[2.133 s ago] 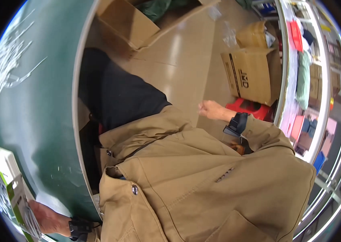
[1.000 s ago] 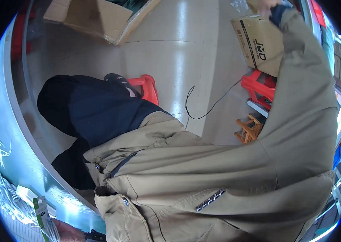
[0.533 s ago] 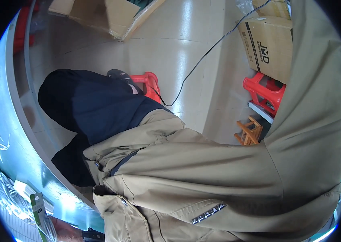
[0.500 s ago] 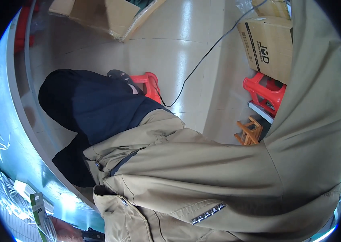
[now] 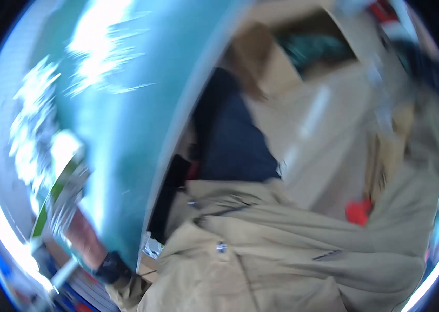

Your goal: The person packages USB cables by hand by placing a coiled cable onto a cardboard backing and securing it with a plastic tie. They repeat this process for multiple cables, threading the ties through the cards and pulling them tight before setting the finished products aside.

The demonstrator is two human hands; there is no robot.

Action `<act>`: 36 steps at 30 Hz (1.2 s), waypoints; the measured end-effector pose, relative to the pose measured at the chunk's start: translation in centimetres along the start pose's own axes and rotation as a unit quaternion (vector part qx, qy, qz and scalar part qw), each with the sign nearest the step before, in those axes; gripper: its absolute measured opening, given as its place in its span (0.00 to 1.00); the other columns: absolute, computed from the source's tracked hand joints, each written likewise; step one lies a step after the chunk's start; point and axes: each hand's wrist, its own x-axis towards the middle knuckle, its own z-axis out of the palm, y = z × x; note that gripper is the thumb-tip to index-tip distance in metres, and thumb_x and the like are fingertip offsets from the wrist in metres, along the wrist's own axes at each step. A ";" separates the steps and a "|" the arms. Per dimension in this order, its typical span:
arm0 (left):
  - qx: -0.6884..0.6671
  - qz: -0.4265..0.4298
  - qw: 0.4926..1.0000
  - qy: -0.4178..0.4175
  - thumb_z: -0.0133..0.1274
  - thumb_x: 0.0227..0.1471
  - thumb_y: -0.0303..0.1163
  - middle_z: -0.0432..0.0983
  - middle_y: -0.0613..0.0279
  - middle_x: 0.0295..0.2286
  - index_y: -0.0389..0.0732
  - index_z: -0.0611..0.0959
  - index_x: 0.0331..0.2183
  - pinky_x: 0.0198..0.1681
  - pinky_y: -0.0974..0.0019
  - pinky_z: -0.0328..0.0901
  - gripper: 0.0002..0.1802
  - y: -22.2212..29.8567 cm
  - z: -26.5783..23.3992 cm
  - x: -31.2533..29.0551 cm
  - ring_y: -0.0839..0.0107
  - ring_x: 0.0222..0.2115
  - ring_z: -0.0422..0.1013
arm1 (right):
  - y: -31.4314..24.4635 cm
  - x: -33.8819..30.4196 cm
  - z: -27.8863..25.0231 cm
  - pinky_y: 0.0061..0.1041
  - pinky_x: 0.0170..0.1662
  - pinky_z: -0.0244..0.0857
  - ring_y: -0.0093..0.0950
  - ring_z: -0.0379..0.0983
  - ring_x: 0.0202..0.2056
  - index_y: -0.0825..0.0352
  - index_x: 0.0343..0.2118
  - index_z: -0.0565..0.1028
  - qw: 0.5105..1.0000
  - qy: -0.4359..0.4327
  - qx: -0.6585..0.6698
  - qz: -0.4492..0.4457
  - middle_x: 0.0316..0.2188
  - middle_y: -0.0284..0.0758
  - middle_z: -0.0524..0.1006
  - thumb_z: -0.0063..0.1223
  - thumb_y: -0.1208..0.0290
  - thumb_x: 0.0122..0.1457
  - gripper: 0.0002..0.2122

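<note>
My left hand [image 5: 83, 238], with a black band at its wrist, is at the lower left over the table. Its fingers are closed on a coiled white cable [image 5: 66, 205] and a flat green-edged card [image 5: 57, 193]; motion smears the detail. Just beyond them lies a small white block-like thing [image 5: 66, 148], beside a heap of white cables [image 5: 35, 125]. My right sleeve [image 5: 427, 140] runs up the right side, but I cannot see the right hand.
The green table [image 5: 136, 125] fills the left, with more white strands [image 5: 100, 47] on its far part. An open cardboard box [image 5: 276, 67] holding dark green stuff stands on the floor. A red thing [image 5: 358, 212] and a brown carton [image 5: 386, 156] are at the right.
The view has swung left, bringing more of the table and my left forearm into sight. The left hand still holds the cable and card. The picture is now blurred.
</note>
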 end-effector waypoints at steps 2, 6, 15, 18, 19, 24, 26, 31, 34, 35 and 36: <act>-0.073 0.096 0.993 0.004 0.58 0.55 0.23 0.80 0.60 0.44 0.38 0.80 0.47 0.50 0.63 0.70 0.17 1.7 7.1 -1.1 0.67 0.45 0.76 | -3.5 1.3 3.8 0.14 0.22 0.65 0.21 0.76 0.21 0.79 0.45 0.74 0.992 -0.050 -0.115 -0.001 0.27 0.41 0.83 0.55 0.77 0.67 0.10; -0.147 0.087 0.979 0.112 0.57 0.57 0.20 0.80 0.59 0.45 0.41 0.78 0.49 0.42 0.68 0.75 0.18 2.6 12.9 -3.1 0.71 0.40 0.78 | -16.0 0.7 9.8 0.15 0.29 0.65 0.17 0.72 0.27 0.69 0.49 0.77 0.863 -0.214 0.374 -0.263 0.35 0.35 0.80 0.55 0.76 0.62 0.13; -0.174 0.123 0.969 0.127 0.55 0.63 0.30 0.77 0.62 0.47 0.42 0.74 0.54 0.41 0.73 0.76 0.19 5.2 15.6 -4.7 0.73 0.44 0.77 | -33.5 -3.4 22.6 0.22 0.35 0.71 0.19 0.76 0.32 0.74 0.52 0.74 0.715 -0.537 0.398 -0.206 0.39 0.39 0.81 0.59 0.69 0.61 0.19; -0.164 0.114 0.972 0.121 0.53 0.65 0.32 0.77 0.60 0.48 0.40 0.72 0.56 0.40 0.72 0.77 0.20 5.3 14.6 -4.0 0.71 0.44 0.77 | -35.8 -3.9 24.5 0.20 0.34 0.70 0.17 0.75 0.32 0.73 0.49 0.76 0.601 -0.602 0.522 -0.061 0.38 0.36 0.81 0.56 0.66 0.65 0.15; -0.170 0.114 0.971 0.120 0.53 0.65 0.32 0.77 0.60 0.48 0.40 0.72 0.56 0.40 0.72 0.77 0.20 5.1 14.2 -3.6 0.71 0.44 0.77 | -36.3 -4.1 25.5 0.20 0.34 0.70 0.17 0.75 0.32 0.73 0.49 0.76 0.604 -0.604 0.516 -0.062 0.38 0.36 0.81 0.56 0.66 0.65 0.15; -0.174 0.103 0.978 0.054 0.51 0.66 0.35 0.77 0.57 0.47 0.38 0.72 0.55 0.39 0.68 0.77 0.20 5.3 11.4 -2.5 0.69 0.44 0.77 | -38.7 -4.8 28.6 0.17 0.31 0.67 0.15 0.72 0.31 0.69 0.45 0.77 0.633 -0.545 0.549 -0.038 0.36 0.31 0.80 0.54 0.65 0.67 0.12; -0.157 0.109 0.981 0.024 0.51 0.66 0.35 0.77 0.56 0.47 0.37 0.72 0.55 0.38 0.66 0.77 0.20 5.3 10.3 -2.3 0.68 0.44 0.77 | -39.4 -4.8 29.1 0.16 0.30 0.66 0.13 0.71 0.30 0.69 0.44 0.77 0.632 -0.524 0.570 -0.046 0.34 0.29 0.79 0.53 0.66 0.68 0.11; -0.140 0.177 0.973 0.058 0.54 0.65 0.36 0.77 0.55 0.47 0.35 0.72 0.55 0.42 0.64 0.76 0.22 5.9 6.6 -2.3 0.67 0.45 0.76 | -41.1 -4.4 29.3 0.15 0.30 0.65 0.13 0.70 0.30 0.68 0.44 0.77 0.640 -0.515 0.568 -0.059 0.32 0.28 0.79 0.52 0.66 0.68 0.11; -0.065 0.246 0.959 0.123 0.58 0.61 0.38 0.77 0.55 0.47 0.34 0.69 0.58 0.49 0.65 0.71 0.30 6.6 4.9 -2.3 0.69 0.46 0.75 | -41.1 -4.6 29.8 0.14 0.30 0.64 0.12 0.71 0.30 0.68 0.45 0.77 0.652 -0.513 0.551 -0.091 0.33 0.27 0.79 0.53 0.66 0.68 0.11; -0.068 0.241 0.960 0.128 0.58 0.61 0.38 0.77 0.55 0.47 0.34 0.69 0.58 0.49 0.65 0.71 0.30 6.9 4.6 -2.3 0.69 0.46 0.75 | -41.2 -4.8 30.0 0.14 0.30 0.64 0.12 0.71 0.30 0.68 0.45 0.77 0.651 -0.519 0.548 -0.087 0.33 0.27 0.79 0.53 0.66 0.68 0.11; 0.038 0.296 0.944 0.140 0.60 0.60 0.39 0.77 0.55 0.47 0.33 0.69 0.59 0.51 0.66 0.70 0.32 7.3 4.4 -2.3 0.69 0.46 0.74 | -41.1 -5.0 30.1 0.14 0.30 0.64 0.12 0.71 0.30 0.68 0.45 0.77 0.648 -0.530 0.541 -0.083 0.32 0.28 0.79 0.53 0.66 0.67 0.11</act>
